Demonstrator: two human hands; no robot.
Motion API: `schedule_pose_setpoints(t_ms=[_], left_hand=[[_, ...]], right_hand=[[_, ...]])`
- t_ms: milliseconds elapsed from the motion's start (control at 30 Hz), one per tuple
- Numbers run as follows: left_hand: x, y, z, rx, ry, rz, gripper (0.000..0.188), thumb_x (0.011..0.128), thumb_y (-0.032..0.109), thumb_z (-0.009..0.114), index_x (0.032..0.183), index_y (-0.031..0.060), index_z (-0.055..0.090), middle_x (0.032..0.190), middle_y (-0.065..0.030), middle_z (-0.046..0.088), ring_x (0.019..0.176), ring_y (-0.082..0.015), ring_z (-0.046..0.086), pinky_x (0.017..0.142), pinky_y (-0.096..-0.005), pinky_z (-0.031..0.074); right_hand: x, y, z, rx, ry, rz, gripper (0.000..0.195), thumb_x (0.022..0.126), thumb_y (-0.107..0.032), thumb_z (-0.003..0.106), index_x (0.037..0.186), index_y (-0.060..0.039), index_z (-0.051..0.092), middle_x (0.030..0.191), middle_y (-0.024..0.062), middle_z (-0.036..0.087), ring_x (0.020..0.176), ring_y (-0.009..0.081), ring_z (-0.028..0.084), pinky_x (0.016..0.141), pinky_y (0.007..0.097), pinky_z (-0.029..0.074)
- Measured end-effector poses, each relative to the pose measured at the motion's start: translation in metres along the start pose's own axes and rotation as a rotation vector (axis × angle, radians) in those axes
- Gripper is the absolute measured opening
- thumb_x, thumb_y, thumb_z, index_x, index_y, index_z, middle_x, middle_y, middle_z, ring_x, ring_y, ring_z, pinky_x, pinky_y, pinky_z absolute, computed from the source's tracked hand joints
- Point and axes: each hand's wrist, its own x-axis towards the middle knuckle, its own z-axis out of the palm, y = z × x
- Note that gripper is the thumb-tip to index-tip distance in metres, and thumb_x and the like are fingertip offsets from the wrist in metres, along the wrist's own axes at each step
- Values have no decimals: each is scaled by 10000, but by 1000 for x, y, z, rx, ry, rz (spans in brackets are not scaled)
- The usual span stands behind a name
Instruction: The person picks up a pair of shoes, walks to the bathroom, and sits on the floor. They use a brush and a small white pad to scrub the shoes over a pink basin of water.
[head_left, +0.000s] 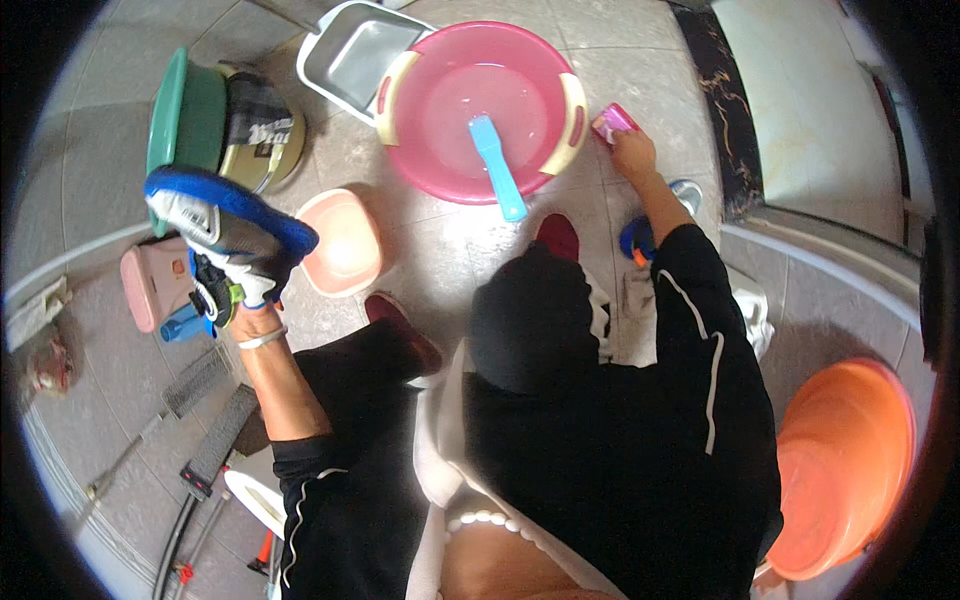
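Note:
My left hand (251, 321) is mostly hidden by a white, grey and blue sneaker (225, 232), which it holds up with the blue sole turned away from me. Whether the fingers are inside the shoe or around it is hard to tell. On the floor to the right, my right hand (634, 154) grips a small pink packet or dish (616, 118). Between the hands stands a pink basin (420, 169) with cloudy water in it. A light-blue plastic brush (499, 165) leans over its near rim, handle towards me. Another blue-and-white shoe (686, 196) lies partly behind my right forearm.
A grey-white rectangular tub (341, 64) touches the basin's left side. A green basin (199, 112), a bucket (289, 150) and a peach bowl (341, 247) stand at left. Mops (217, 442) lie lower left. An orange basin (847, 472) leans at lower right.

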Motion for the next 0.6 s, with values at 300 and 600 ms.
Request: schedule_pose_setpoints(t_ms=[300, 600], left_hand=[[1, 2, -3, 128, 15, 32, 233, 825, 136, 467, 1035, 35, 474, 918, -50, 538, 802, -134, 514, 692, -248, 437], [9, 6, -22, 570, 178, 83, 208, 836, 152, 470, 1014, 44, 479, 857, -21, 528, 727, -100, 501, 634, -208, 436]], right_hand=[[16, 16, 3, -29, -45, -70, 282, 687, -155, 561, 962, -98, 542, 863, 131, 560, 817, 288, 550, 697, 392, 447], [29, 37, 26, 105, 53, 214, 200, 726, -236, 499, 824, -73, 562, 757, 143, 591, 693, 313, 574, 621, 419, 443]])
